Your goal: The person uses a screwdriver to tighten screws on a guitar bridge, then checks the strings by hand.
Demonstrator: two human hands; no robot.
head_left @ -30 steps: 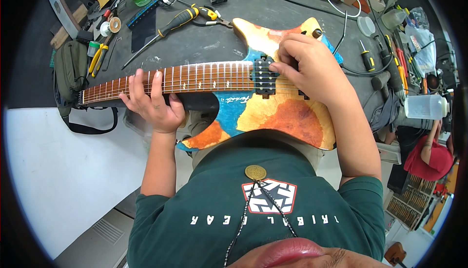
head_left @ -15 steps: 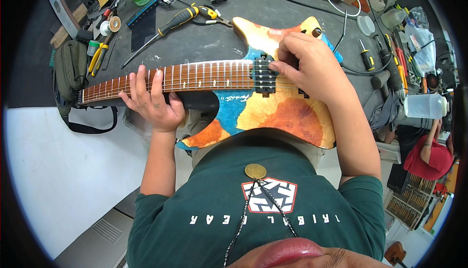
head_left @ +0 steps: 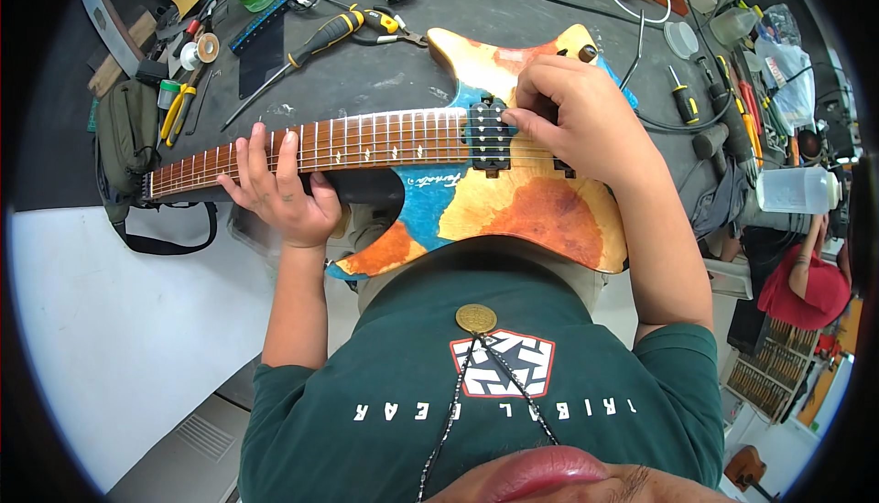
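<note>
An electric guitar (head_left: 479,207) with a blue, yellow and orange body lies across my lap, its neck pointing left. Over the wooden fretboard (head_left: 366,141) my left hand (head_left: 288,208) reaches from below. Its fingers are apart and stretched across the strings, and the thumb stays on the near side of the neck. Above the strings beside the black pickup (head_left: 490,155), my right hand (head_left: 575,118) is closed in a pinch, with its thumb toward the pickup. Whatever the fingertips hold, if anything, is hidden. The right wrist and hand cover the bridge area.
A screwdriver (head_left: 316,47) and pliers (head_left: 394,32) lie behind the guitar on the dark workbench (head_left: 375,82). A green bag (head_left: 128,132) stands by the neck's end. At right are a short screwdriver (head_left: 684,100), several tools and a plastic bottle (head_left: 795,192). A person in red (head_left: 806,288) is beyond.
The whole view has shifted slightly, so things appear a little further left. Both hands keep nearly the same places on the guitar.
</note>
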